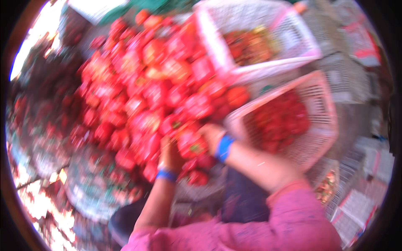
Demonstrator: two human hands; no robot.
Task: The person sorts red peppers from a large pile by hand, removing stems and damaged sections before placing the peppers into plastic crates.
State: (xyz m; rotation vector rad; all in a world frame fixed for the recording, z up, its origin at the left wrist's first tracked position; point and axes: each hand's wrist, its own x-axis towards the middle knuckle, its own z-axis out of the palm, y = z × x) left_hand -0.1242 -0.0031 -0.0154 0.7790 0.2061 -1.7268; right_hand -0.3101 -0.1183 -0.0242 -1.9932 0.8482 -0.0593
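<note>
A large heap of red bell peppers (155,94) spreads in front of me, blurred by motion. At its near edge my right hand (212,137) curls its fingers onto a red bell pepper (192,142) whose green stem faces me. Close by on the other side of that pepper, my left hand (171,154) reaches in among the peppers. Its fingers are smeared and partly hidden, so I cannot make out what it grips. Both wrists wear blue bands.
To the right stands a pink crate (326,121) holding red peppers. Beyond it, a paler crate (255,73) has red, orange and yellowish peppers inside. Full net sacks (94,184) crowd the left side. More crates (349,79) lie along the far right.
</note>
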